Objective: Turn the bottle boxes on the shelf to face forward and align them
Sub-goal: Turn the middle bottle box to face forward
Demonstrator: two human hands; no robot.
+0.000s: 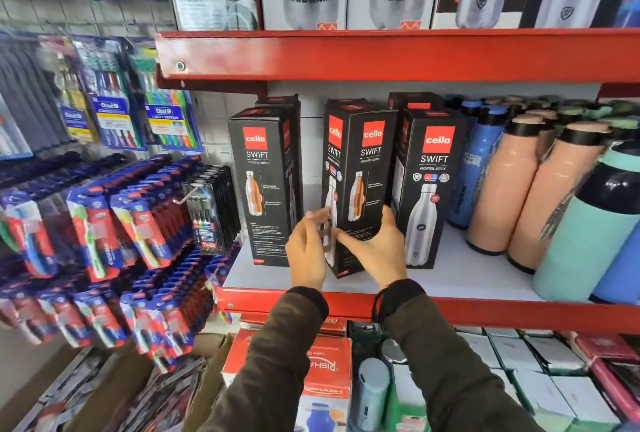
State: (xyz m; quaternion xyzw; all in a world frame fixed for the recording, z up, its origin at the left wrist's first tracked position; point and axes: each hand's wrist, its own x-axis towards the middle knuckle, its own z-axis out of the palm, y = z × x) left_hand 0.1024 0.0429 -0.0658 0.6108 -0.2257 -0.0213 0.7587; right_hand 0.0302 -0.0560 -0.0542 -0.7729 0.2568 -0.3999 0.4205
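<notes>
Three black "cello SWIFT" bottle boxes stand upright on the white shelf board (460, 279). The left box (265, 186) shows its side panel with an orange cutaway bottle. The middle box (360, 172) is turned corner-on, two faces showing. The right box (427, 189) shows its silver-bottle front. More black boxes stand behind them. My left hand (306, 251) touches the middle box's lower left face, fingers spread and blurred. My right hand (379, 244) wraps its lower right face, thumb across the front corner.
Loose peach, blue and mint bottles (512, 186) crowd the shelf's right side. A red shelf lip (485, 314) runs along the front, another red shelf (381, 54) above. Toothbrush packs (114, 224) hang at left. Boxes and a mint bottle fill the lower shelf (329, 372).
</notes>
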